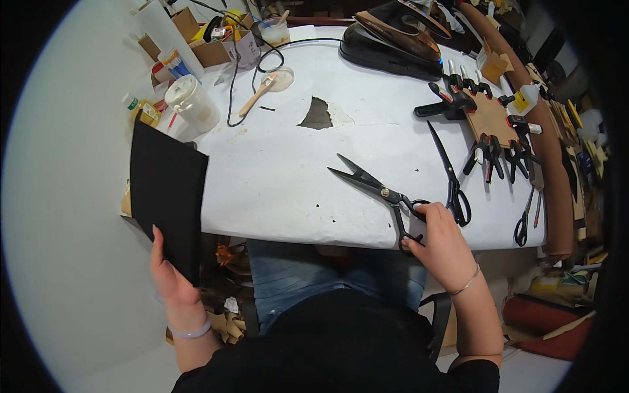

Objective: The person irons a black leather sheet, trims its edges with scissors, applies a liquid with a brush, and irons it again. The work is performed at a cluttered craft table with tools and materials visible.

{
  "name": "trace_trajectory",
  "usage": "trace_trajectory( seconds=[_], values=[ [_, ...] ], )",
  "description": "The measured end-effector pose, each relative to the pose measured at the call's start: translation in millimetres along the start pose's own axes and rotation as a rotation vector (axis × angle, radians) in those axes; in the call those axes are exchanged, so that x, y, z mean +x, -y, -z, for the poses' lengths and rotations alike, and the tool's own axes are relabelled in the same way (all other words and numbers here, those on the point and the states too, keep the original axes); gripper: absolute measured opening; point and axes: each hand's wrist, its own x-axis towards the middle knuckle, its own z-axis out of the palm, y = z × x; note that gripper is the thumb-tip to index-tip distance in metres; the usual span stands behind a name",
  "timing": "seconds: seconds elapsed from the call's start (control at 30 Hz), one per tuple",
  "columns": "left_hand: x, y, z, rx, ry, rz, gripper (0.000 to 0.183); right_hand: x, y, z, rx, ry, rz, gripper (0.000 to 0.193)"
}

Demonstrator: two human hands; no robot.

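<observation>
Labels are present on the yellow bottle at left and the white bottle at right; their print is too small to read.

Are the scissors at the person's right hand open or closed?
Partly open: the scissors have their blades in a narrow V, tips apart, and the handles at the right hand are spread too.

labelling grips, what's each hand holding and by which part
Left hand: flat black four-sided panel, near its lower end. Right hand: open black metal scissors, by the handles.
</observation>
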Motion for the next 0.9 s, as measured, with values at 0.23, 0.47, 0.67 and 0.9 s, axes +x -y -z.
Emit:
trace_trajectory(
  seconds=[0.23,0.47,0.67,0.9],
  values=[
    [5.2,-37.8,28.0,-0.024,-0.068,-0.156,0.031,28.2,15.4,13.9,0.043,-0.037,-0.043,0.028],
    [5.9,-68.1,68.7,-0.107,0.136,-0.114,0.026,114.1,21.9,-35.5,0.355,-0.023,-0.154,0.017],
    [-6.8,-91.1,83.4,-0.059,-0.174,-0.242,0.027,124.4,21.1,-49.9,0.432,0.053,-0.233,0.019],
    [0.7,-101.3,68.2,-0.076,-0.323,-0.369,0.024,126.7,30.4,-51.2,0.435,0.092,-0.336,0.017]
  ],
)
